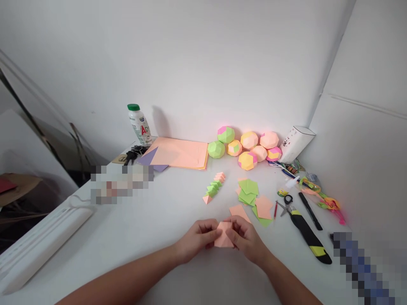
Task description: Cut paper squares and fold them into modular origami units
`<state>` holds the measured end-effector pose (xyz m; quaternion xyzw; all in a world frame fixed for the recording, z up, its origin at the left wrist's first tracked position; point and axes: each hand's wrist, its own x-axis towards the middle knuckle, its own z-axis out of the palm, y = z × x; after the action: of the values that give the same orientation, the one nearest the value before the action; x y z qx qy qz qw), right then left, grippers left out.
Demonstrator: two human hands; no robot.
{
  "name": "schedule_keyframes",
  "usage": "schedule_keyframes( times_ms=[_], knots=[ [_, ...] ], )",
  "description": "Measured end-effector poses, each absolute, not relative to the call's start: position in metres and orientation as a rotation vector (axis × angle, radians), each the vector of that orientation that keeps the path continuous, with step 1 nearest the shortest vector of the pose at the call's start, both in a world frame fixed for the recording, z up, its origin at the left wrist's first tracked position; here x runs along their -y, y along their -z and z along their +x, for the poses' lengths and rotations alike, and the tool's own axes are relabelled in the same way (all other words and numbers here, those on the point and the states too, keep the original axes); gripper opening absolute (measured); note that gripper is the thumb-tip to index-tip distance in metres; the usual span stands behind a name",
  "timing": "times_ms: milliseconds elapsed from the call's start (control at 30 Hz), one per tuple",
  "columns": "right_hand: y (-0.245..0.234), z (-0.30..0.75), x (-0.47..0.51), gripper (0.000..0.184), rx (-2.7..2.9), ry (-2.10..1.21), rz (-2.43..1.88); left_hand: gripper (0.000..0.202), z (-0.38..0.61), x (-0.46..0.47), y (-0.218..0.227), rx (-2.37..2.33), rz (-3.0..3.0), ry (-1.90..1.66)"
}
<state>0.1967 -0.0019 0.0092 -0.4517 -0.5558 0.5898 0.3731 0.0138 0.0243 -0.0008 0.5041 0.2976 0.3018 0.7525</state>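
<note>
Fingers of the left hand (197, 238) and right hand (244, 237) pinch a folded pink paper piece (223, 236) between them, low over the white table (152, 228). Just beyond lie loose pink and green paper squares (252, 197), scissors (288, 204), and paper balls (248, 146) by the wall.

White walls (203, 51) meet in a corner at right. White table (152, 228) below. Mirror (54, 131) leaning at left. Soft, even light.
</note>
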Motion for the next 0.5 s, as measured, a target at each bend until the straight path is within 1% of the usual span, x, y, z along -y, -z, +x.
schedule_keyframes(
  times_ms=[100,200,300,400,433,500],
  knots=[
    [-0.0093,0.1979,0.0008,0.034,1.403,-1.441,-1.139,0.035,0.0133,-0.0266,0.0008,-0.641,1.073,-0.734],
    [-0.0092,0.1988,0.0007,0.03,1.39,-1.386,-1.157,0.033,0.0131,-0.0284,0.0009,-0.63,1.046,-0.738],
    [-0.0083,0.1989,0.0021,0.028,1.411,-1.374,-1.168,0.024,0.0133,-0.0288,0.0012,-0.663,0.98,-0.779],
    [-0.0076,0.1984,0.0033,0.03,1.416,-1.375,-1.163,0.036,0.0134,-0.0281,0.0013,-0.633,0.956,-0.815],
    [-0.0078,0.1982,0.0034,0.028,1.413,-1.377,-1.158,0.037,0.0133,-0.0277,0.0014,-0.604,0.966,-0.799],
    [-0.0092,0.1975,0.003,0.018,1.417,-1.381,-1.157,0.039,0.0129,-0.0264,0.0023,-0.544,1.001,-0.74]
  ],
)
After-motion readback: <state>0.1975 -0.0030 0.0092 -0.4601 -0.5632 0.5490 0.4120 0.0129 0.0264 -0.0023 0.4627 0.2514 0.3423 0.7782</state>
